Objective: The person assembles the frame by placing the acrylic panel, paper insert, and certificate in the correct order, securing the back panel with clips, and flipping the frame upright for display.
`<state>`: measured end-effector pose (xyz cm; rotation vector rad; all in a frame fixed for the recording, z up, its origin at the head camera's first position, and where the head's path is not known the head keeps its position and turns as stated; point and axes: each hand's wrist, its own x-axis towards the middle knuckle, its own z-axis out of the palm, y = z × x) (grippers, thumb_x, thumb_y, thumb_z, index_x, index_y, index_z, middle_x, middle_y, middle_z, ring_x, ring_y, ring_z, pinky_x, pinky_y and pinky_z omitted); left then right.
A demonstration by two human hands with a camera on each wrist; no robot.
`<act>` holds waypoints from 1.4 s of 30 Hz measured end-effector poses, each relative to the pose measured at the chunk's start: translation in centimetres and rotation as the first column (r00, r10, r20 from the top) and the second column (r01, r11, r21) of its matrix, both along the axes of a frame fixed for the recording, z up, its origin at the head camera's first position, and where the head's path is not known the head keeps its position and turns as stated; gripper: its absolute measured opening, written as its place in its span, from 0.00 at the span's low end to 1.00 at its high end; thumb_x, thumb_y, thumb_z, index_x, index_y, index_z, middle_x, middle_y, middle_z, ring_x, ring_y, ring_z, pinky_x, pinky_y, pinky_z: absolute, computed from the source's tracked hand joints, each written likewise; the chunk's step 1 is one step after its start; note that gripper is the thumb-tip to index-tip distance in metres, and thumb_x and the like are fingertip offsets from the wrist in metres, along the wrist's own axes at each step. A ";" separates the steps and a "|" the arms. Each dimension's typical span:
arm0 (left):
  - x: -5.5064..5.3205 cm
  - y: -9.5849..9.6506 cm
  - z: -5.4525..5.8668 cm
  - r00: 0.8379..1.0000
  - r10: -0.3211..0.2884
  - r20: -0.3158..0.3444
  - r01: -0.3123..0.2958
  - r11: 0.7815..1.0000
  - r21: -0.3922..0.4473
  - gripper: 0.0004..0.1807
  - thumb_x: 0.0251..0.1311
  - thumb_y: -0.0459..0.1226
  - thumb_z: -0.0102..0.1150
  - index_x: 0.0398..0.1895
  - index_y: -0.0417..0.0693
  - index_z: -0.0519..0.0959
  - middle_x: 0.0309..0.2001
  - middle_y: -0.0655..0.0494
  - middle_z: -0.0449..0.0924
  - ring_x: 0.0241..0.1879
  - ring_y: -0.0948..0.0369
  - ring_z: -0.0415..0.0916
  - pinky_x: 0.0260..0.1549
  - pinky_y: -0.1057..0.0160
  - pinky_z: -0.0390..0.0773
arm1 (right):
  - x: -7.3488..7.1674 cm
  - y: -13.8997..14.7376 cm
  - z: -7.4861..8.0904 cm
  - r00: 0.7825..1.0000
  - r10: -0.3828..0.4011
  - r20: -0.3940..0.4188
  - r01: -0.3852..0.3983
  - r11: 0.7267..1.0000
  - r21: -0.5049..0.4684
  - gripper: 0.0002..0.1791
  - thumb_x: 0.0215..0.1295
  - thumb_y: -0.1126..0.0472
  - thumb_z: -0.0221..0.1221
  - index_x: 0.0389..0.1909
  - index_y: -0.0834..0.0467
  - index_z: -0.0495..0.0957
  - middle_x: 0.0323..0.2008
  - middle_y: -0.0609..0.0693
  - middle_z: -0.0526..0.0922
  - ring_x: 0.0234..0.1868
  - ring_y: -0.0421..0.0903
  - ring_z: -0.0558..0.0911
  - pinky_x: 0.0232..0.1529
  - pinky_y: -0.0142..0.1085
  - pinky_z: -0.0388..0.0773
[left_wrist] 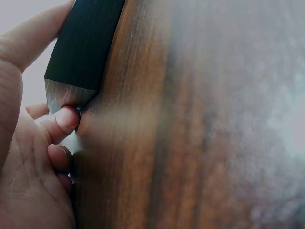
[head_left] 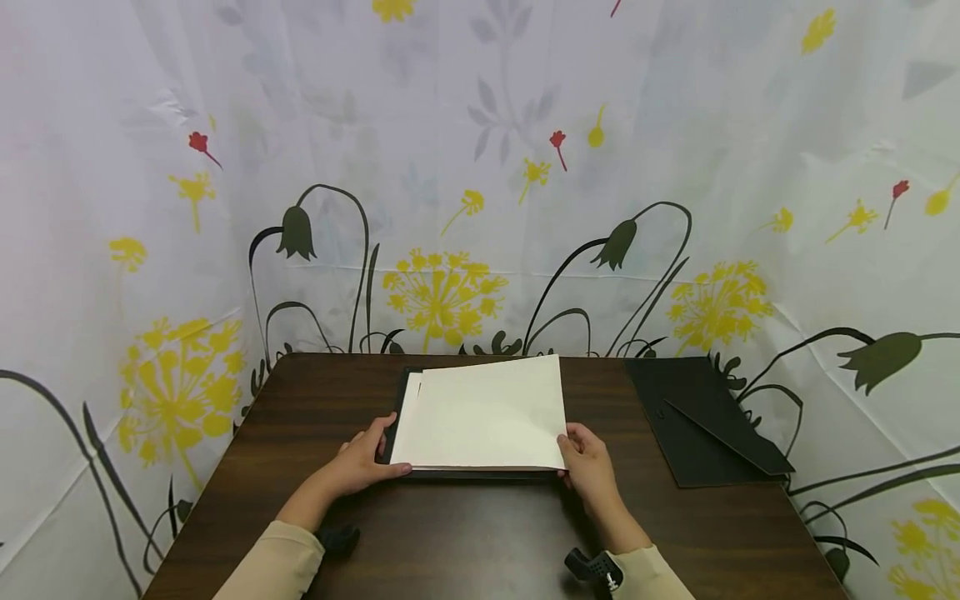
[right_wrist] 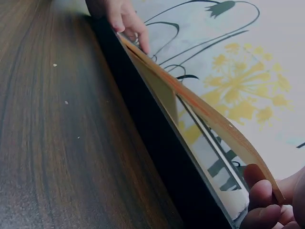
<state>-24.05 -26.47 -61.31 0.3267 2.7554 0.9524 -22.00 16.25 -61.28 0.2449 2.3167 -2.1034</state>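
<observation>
A black picture frame [head_left: 483, 475] lies on the table, and a cream-white board [head_left: 491, 417] covers most of it. My left hand [head_left: 360, 461] grips the frame's left front corner, thumb along the front rim and fingers at the side. In the left wrist view the fingertips curl under the corner of the black rim [left_wrist: 86, 43]. My right hand [head_left: 588, 468] pinches the board's right front corner. Seen from the right wrist, the board's brown edge [right_wrist: 205, 109] bows upward, its right end raised over shiny glass [right_wrist: 224, 176] inside the frame.
A black backing panel [head_left: 667, 442] with a fold-out stand leg [head_left: 738, 433] lies at the right of the dark wooden table [head_left: 465, 542]. Behind the table hangs a white curtain [head_left: 450, 167] printed with flowers. Dark wrist devices [head_left: 592, 568] sit at both cuffs.
</observation>
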 end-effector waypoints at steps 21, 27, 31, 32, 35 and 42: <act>-0.1 -0.2 -0.2 1.000 0.002 0.026 -0.002 1.000 0.020 0.63 0.58 0.61 0.79 0.87 0.47 0.54 0.49 0.54 0.72 0.47 0.57 0.67 0.45 0.53 0.58 | -0.8 -1.7 0.3 1.000 0.013 0.004 -0.013 1.000 0.001 0.10 0.81 0.63 0.60 0.55 0.61 0.85 0.23 0.56 0.77 0.16 0.44 0.74 0.14 0.32 0.66; -0.2 -0.2 -0.1 1.000 -0.001 0.011 0.001 0.999 0.033 0.65 0.56 0.61 0.80 0.87 0.47 0.52 0.47 0.56 0.75 0.44 0.59 0.69 0.44 0.54 0.57 | -1.2 -2.4 0.5 0.999 0.005 -0.036 -0.003 0.998 0.060 0.12 0.79 0.65 0.61 0.57 0.66 0.83 0.20 0.45 0.72 0.17 0.40 0.71 0.18 0.31 0.70; -0.3 -0.2 -0.2 1.000 0.002 0.022 -0.002 0.999 0.042 0.67 0.55 0.61 0.81 0.86 0.44 0.50 0.46 0.56 0.76 0.42 0.60 0.70 0.43 0.54 0.58 | -1.2 -2.7 0.5 0.999 -0.003 -0.054 0.010 0.992 0.128 0.13 0.79 0.65 0.61 0.57 0.66 0.83 0.19 0.43 0.68 0.17 0.39 0.68 0.19 0.30 0.66; -0.3 -0.2 -0.1 1.000 0.000 0.026 -0.001 0.999 0.043 0.67 0.55 0.60 0.81 0.86 0.43 0.49 0.46 0.55 0.75 0.42 0.59 0.69 0.43 0.54 0.58 | -1.2 -2.7 0.5 0.998 -0.002 -0.058 0.010 0.990 0.141 0.13 0.78 0.65 0.61 0.58 0.67 0.82 0.19 0.43 0.68 0.18 0.39 0.67 0.20 0.30 0.65; -0.3 -0.2 -0.2 0.999 0.009 0.041 -0.011 0.999 0.034 0.69 0.55 0.61 0.81 0.87 0.40 0.47 0.46 0.56 0.75 0.41 0.59 0.69 0.44 0.55 0.59 | -1.3 -2.9 0.5 0.998 0.010 -0.069 0.004 0.980 0.201 0.17 0.79 0.64 0.62 0.63 0.67 0.78 0.20 0.43 0.68 0.19 0.39 0.65 0.21 0.30 0.61; -0.2 -0.3 -0.1 0.999 0.000 0.042 -0.002 0.999 0.035 0.71 0.57 0.60 0.80 0.90 0.50 0.41 0.73 0.38 0.72 0.68 0.40 0.73 0.63 0.33 0.64 | -1.5 -3.0 0.5 0.996 0.019 -0.085 0.007 0.955 0.296 0.15 0.79 0.61 0.62 0.60 0.63 0.78 0.27 0.45 0.76 0.25 0.41 0.71 0.28 0.33 0.68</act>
